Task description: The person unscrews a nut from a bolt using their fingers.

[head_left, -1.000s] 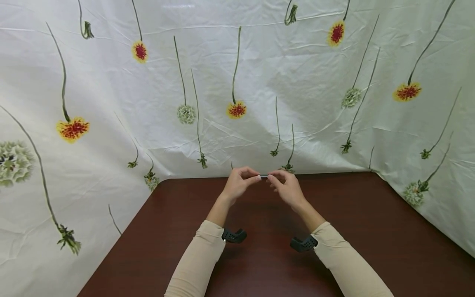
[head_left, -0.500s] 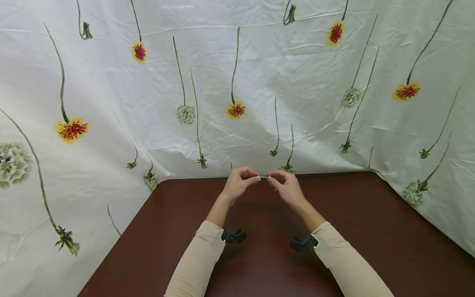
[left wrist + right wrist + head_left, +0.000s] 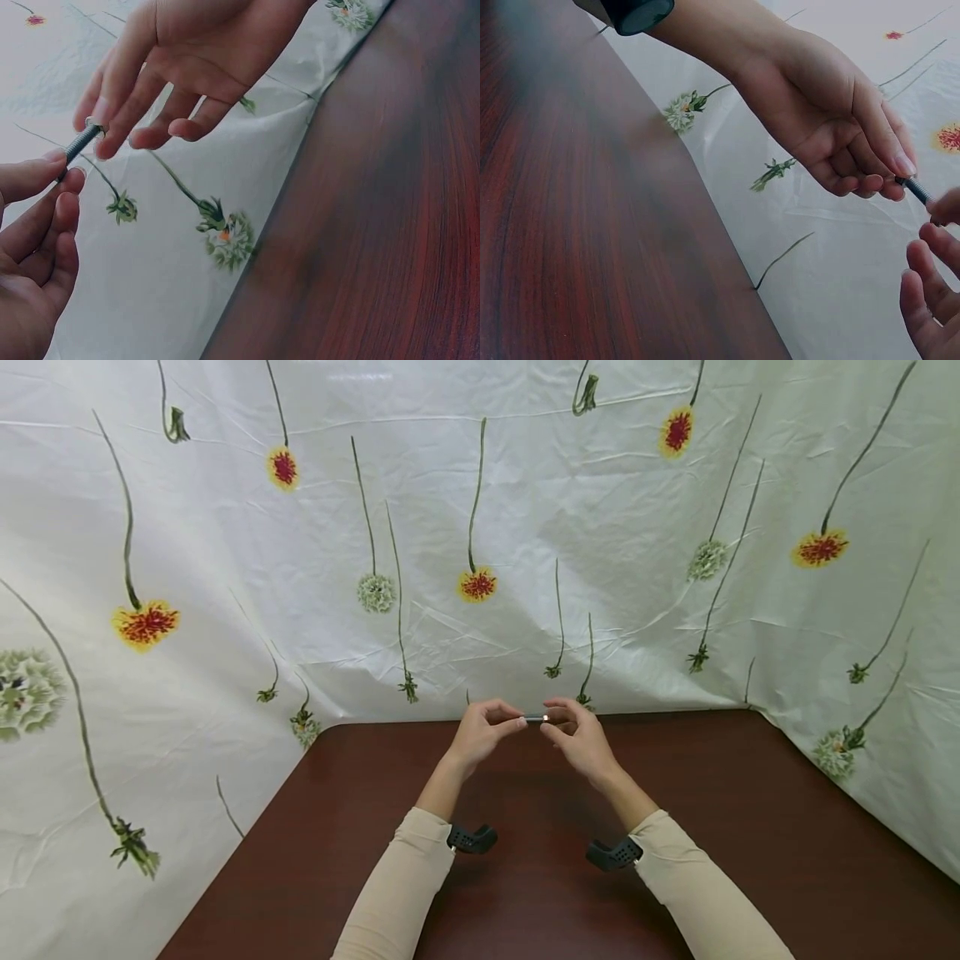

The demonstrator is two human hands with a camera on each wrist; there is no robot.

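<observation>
A small grey threaded bolt (image 3: 534,719) is held level above the far edge of the table, and its thread shows in the left wrist view. Thumb and forefinger of my left hand (image 3: 480,732) pinch one end of the bolt (image 3: 79,142). At the other end, which looks bright and shiny, my right hand (image 3: 576,739) has its thumb and forefinger spread apart around the tip. In the right wrist view the right hand (image 3: 935,289) enters from the lower right, thumb and fingers parted beside the bolt (image 3: 917,190).
Under the arms lies a dark red-brown wooden table (image 3: 532,877). A white cloth (image 3: 420,635) printed with flowers hangs behind and along its sides. Each wrist wears a black band, such as the left band (image 3: 472,839).
The right thumb and forefinger, earlier closed on the bolt's end, have parted, so more of the bolt and its bright tip show. The left hand keeps its pinch in the same place.
</observation>
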